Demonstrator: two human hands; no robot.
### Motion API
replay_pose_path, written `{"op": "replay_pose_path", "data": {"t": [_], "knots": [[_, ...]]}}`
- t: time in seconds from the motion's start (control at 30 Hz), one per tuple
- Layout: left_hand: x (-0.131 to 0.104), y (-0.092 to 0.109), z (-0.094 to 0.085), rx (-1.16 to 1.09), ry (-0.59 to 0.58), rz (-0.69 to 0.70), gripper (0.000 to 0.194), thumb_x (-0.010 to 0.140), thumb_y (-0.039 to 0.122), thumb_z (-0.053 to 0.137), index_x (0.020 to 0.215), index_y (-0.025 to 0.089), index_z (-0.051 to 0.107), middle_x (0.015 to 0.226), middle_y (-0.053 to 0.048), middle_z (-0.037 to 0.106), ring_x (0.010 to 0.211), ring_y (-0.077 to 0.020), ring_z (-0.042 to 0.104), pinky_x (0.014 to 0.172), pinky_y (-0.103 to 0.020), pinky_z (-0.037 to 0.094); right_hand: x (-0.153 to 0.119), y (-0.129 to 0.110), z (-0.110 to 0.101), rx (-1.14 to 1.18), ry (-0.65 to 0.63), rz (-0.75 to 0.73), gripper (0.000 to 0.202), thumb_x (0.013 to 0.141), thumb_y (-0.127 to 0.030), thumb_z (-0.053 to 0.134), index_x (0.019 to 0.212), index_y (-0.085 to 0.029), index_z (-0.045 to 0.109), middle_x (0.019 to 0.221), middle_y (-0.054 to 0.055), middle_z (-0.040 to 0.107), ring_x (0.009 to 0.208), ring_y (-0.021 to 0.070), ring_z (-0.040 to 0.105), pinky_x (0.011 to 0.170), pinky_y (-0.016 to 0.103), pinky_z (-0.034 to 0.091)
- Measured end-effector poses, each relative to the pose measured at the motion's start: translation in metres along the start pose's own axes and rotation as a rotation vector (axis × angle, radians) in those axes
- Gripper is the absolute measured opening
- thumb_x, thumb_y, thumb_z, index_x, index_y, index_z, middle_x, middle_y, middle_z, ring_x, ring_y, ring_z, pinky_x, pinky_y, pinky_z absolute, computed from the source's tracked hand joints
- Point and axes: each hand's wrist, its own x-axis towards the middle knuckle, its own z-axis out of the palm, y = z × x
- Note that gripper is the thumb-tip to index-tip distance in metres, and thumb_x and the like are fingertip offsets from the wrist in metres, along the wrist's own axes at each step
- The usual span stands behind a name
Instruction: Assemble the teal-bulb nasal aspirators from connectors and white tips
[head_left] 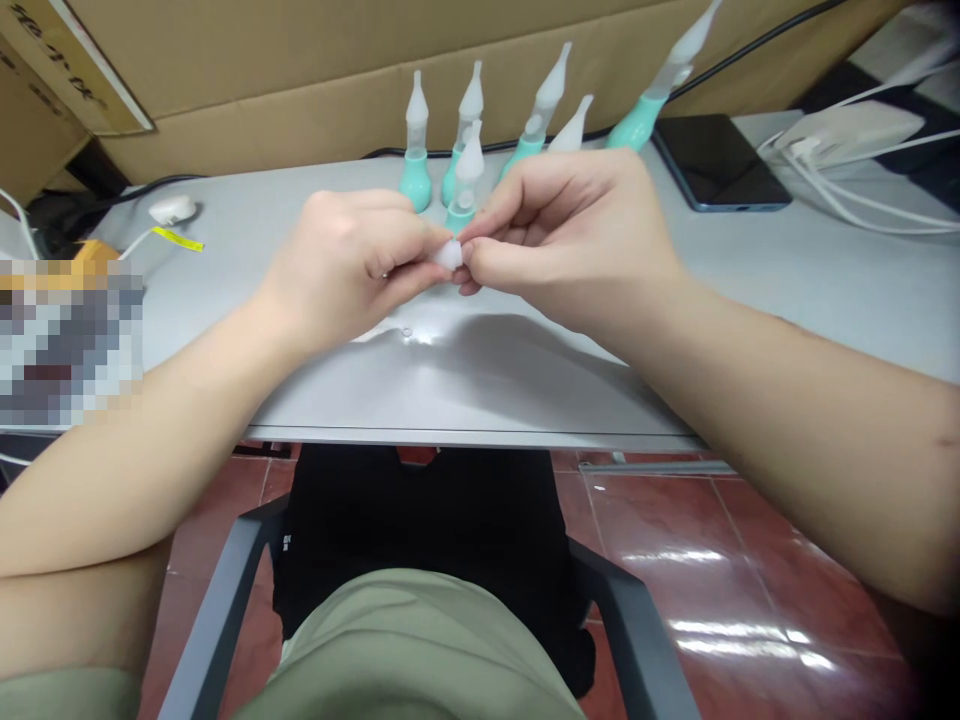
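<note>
Left hand: the left hand [352,262] comes in over the worktop [247,240] with its fingers curled, thumb and forefinger pinching a small white piece [448,255]; whatever else lies inside the curl is hidden
Right hand: the right hand [574,222] meets it from the other side, thumb and fingertips gripping the same piece at its right end
White piece: between the two sets of fingertips, held above the worktop towards its front edge, mostly covered by the fingers
Front bulb: a front bulb [469,170] with a teal body, a see-through neck and a white pointed tip stands right behind the fingertips, its lower part hidden by the hands
Bulbs behind: of the same make, a left bulb [416,178], a back bulb [470,105], a middle bulb [541,110] and a right bulb [651,108], all tip up, those to the right leaning rightwards in this view
White tip: another white tip [574,128] rises above the right hand, which covers what is under it
Phone: a dark phone [724,162] lies flat, just beside the right bulb
Cables: white cables [832,195] run beside a white box [862,128] at the right
Left side: a white plug [172,209] lies near a yellow tag [178,239], well apart from the bulbs
Cardboard: brown cardboard [285,70] stands along the back
</note>
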Motion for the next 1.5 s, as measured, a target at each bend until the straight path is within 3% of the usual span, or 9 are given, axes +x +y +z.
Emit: {"op": "replay_pose_path", "data": {"t": [0.27, 0.37, 0.5, 0.77, 0.87, 1.03, 1.17, 1.3, 1.5], "knots": [[0.003, 0.003, -0.002, 0.068, 0.033, 0.071, 0.048, 0.125, 0.076, 0.068, 0.106, 0.039, 0.092, 0.076, -0.005, 0.079, 0.072, -0.0282, 0.077, 0.067, -0.045, 0.055, -0.003, 0.005, 0.006, 0.011, 0.051, -0.010, 0.038, 0.091, -0.003, 0.104, 0.073, -0.026, 0.080, 0.078, 0.001, 0.080, 0.076, 0.0178, 0.077, 0.072, 0.034, 0.064], [0.002, -0.001, 0.001, 0.074, 0.047, 0.115, 0.053, 0.121, 0.083, 0.071, 0.103, 0.037, 0.092, 0.075, -0.005, 0.079, 0.072, -0.0276, 0.077, 0.064, -0.044, 0.054, -0.003, 0.005, 0.005, 0.007, 0.065, 0.031, 0.038, 0.093, -0.002, 0.101, 0.072, -0.026, 0.080, 0.081, 0.003, 0.083, 0.079, 0.0193, 0.078, 0.078, 0.036, 0.069], [0.001, -0.003, 0.004, 0.065, 0.074, 0.111, 0.051, 0.124, 0.074, 0.066, 0.099, 0.036, 0.088, 0.075, -0.005, 0.077, 0.069, -0.0265, 0.075, 0.063, -0.044, 0.054, -0.004, 0.003, 0.005, 0.000, 0.053, 0.079, 0.037, 0.092, 0.000, 0.097, 0.074, -0.028, 0.082, 0.083, 0.004, 0.084, 0.081, 0.0221, 0.081, 0.083, 0.040, 0.073], [0.000, -0.006, 0.001, 0.085, 0.060, 0.107, 0.052, 0.120, 0.075, 0.070, 0.090, 0.034, 0.079, 0.071, -0.004, 0.068, 0.064, -0.0261, 0.067, 0.059, -0.044, 0.046, -0.003, 0.009, 0.008, 0.064, 0.082, 0.061, 0.036, 0.089, 0.004, 0.095, 0.075, -0.026, 0.081, 0.083, 0.003, 0.083, 0.081, 0.0189, 0.082, 0.084, 0.035, 0.073], [-0.001, -0.003, 0.000, 0.065, 0.067, 0.019, 0.047, 0.123, 0.072, 0.069, 0.095, 0.035, 0.081, 0.075, -0.005, 0.068, 0.071, -0.0270, 0.069, 0.069, -0.046, 0.053, -0.003, 0.008, 0.006, 0.100, 0.076, 0.053, 0.032, 0.093, -0.001, 0.100, 0.079, -0.025, 0.084, 0.087, 0.002, 0.086, 0.084, 0.0173, 0.084, 0.084, 0.031, 0.073], [0.003, 0.006, -0.004, 0.024, 0.076, -0.037, 0.046, 0.124, 0.073, 0.070, 0.102, 0.035, 0.086, 0.080, -0.006, 0.074, 0.077, -0.0273, 0.075, 0.076, -0.046, 0.060, -0.002, 0.007, 0.002, 0.192, 0.020, 0.079, 0.033, 0.090, -0.028, 0.123, 0.092, -0.023, 0.090, 0.092, 0.002, 0.087, 0.091, 0.0198, 0.089, 0.092, 0.033, 0.079], [0.006, 0.006, -0.009, 0.068, 0.082, 0.019, 0.044, 0.123, 0.071, 0.073, 0.100, 0.037, 0.088, 0.076, -0.004, 0.075, 0.070, -0.0258, 0.073, 0.069, -0.044, 0.059, 0.001, 0.007, 0.000, 0.236, -0.017, 0.121, 0.033, 0.086, -0.032, 0.127, 0.092, -0.023, 0.096, 0.097, 0.005, 0.092, 0.094, 0.0193, 0.090, 0.094, 0.029, 0.080], [0.006, 0.010, -0.014, 0.085, 0.038, -0.005, 0.040, 0.127, 0.064, 0.072, 0.105, 0.037, 0.091, 0.080, -0.005, 0.078, 0.079, -0.0258, 0.080, 0.075, -0.043, 0.066, 0.002, 0.007, -0.001, 0.240, -0.033, 0.142, 0.038, 0.083, -0.039, 0.131, 0.088, -0.025, 0.095, 0.096, 0.004, 0.092, 0.092, 0.0190, 0.089, 0.093, 0.030, 0.082], [0.005, 0.011, -0.013, 0.026, 0.030, -0.014, 0.040, 0.126, 0.065, 0.074, 0.107, 0.035, 0.093, 0.084, -0.005, 0.082, 0.078, -0.0248, 0.081, 0.076, -0.042, 0.066, 0.002, 0.008, -0.001, 0.252, -0.039, 0.157, 0.034, 0.086, -0.032, 0.129, 0.089, -0.025, 0.096, 0.098, 0.005, 0.092, 0.092, 0.0177, 0.089, 0.095, 0.027, 0.081]]}}
